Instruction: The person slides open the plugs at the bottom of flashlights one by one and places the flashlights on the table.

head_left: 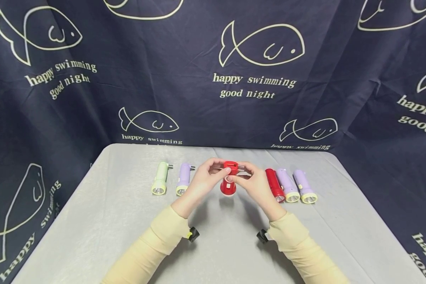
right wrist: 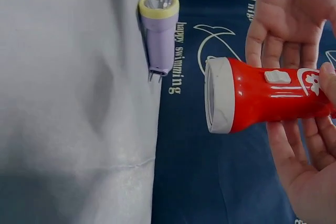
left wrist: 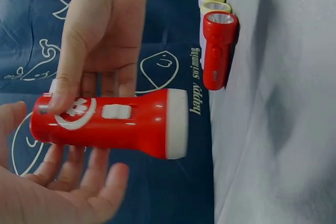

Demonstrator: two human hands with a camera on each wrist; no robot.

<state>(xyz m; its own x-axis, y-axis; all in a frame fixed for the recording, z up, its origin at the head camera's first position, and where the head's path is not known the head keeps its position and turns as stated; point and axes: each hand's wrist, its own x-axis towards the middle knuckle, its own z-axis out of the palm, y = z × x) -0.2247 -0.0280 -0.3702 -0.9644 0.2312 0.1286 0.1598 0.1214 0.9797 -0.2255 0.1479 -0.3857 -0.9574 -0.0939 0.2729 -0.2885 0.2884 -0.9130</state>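
A red flashlight (head_left: 228, 187) with a white lens ring is held between both hands over the middle of the table, lens end toward the person. The left hand (head_left: 206, 178) has its fingers behind the body and its thumb at the rear end. From the other side, the right hand (head_left: 253, 182) grips it, its thumb (left wrist: 62, 97) pressed beside the white printed pattern. A white slide switch (left wrist: 116, 112) faces up on the body. Thin metal prongs (head_left: 241, 167) stick out at the rear end, near the right fingertips. Fingers partly hide the rear end.
At left on the grey table (head_left: 127, 236) lie a green flashlight (head_left: 160, 177) and a purple flashlight (head_left: 184, 177), prongs out. To the right, a second red flashlight (head_left: 275, 185) lies beside two purple ones (head_left: 287, 184). A dark fish-print curtain (head_left: 198, 118) hangs behind.
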